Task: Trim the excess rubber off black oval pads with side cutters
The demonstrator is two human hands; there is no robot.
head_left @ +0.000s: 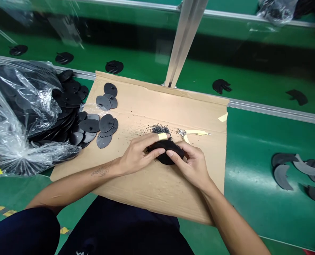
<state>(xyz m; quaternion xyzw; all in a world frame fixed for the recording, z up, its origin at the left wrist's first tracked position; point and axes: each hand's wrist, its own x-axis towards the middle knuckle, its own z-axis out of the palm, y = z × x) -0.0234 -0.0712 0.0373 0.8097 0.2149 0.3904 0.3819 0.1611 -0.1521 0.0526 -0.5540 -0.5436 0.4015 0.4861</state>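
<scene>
A black round plastic part (167, 151) is gripped between both hands over a sheet of brown cardboard (157, 184). My left hand (137, 154) holds its left edge; one fingertip is wrapped in pale tape. My right hand (193, 163) holds its right side, thumb on top. Just beyond the part lie a small heap of black plastic shavings (160, 129) and a pair of cutters with pale handles (193, 133).
A clear plastic bag (16, 117) spills several black discs (99, 124) onto the cardboard's left side. A metal post (184, 39) rises behind. More black parts lie on the green belt (253, 71), and curved black offcuts (295, 171) sit at the right.
</scene>
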